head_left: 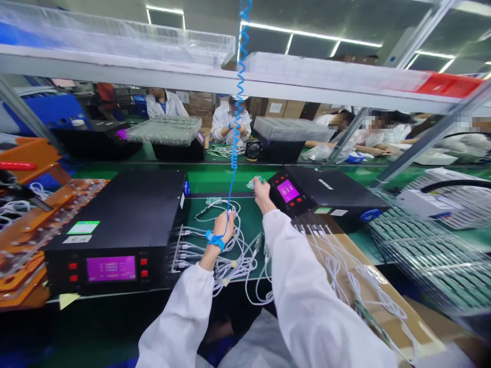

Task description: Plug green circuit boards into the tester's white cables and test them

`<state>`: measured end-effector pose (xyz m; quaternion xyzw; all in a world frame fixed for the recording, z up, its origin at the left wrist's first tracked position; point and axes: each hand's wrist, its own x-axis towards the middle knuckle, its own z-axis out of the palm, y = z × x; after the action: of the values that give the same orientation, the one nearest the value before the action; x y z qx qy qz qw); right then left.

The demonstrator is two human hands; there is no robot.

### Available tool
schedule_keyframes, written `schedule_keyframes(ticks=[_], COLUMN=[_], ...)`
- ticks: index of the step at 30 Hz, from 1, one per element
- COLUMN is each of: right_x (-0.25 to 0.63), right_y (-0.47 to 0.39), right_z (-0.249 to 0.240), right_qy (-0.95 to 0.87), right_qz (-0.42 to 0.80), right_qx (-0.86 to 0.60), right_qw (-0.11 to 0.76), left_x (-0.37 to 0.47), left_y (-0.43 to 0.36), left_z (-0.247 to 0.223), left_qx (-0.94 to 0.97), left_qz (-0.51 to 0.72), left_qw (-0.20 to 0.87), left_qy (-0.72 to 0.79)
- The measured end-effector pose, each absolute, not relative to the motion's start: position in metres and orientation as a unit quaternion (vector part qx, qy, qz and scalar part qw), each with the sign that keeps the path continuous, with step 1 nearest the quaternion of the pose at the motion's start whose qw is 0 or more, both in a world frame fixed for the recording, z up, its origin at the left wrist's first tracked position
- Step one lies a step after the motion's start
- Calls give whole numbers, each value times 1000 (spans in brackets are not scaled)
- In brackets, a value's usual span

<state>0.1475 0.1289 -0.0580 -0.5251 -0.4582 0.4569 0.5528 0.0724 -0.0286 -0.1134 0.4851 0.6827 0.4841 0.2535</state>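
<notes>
My right hand (262, 193) is raised beside the right black test box (330, 191), its fingers pinched on a small green circuit board (256, 182). Lower and to the left, my left hand (223, 228) is closed over the white cables (233, 266), and a pale cable end seems to show at its fingertips. A blue wrist strap (215, 239) circles that wrist, with a coiled blue cord (240, 92) running upward. White cables plug into the side of the left black test box (115, 209). Another green board (213, 201) lies on the mat behind my left hand.
Clear trays of boards (433, 245) stand at the right, near a cardboard sheet (368, 276) crossed by white cables. An orange fixture (23, 266) is at the far left. Overhead runs a shelf (192, 79). Several people in white coats sit across the bench.
</notes>
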Motion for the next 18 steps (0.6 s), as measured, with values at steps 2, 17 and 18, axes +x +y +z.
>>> schedule_keyframes(ticks=[2,17,18], right_x=[148,57,59], right_y=[136,51,50], right_z=[-53,-117,-115], right_qy=[-491,-989,-987], right_qz=[442,-45,-68], right_qx=[-498,-136,-134], right_qw=[562,-47,-53], left_x=[68,42,41], left_y=[-38,-101,-100], left_z=[-121,-132,-133], left_qx=[469,346,339], left_qz=[495,664,667], left_qw=[271,220,221], left_qy=[679,625,626])
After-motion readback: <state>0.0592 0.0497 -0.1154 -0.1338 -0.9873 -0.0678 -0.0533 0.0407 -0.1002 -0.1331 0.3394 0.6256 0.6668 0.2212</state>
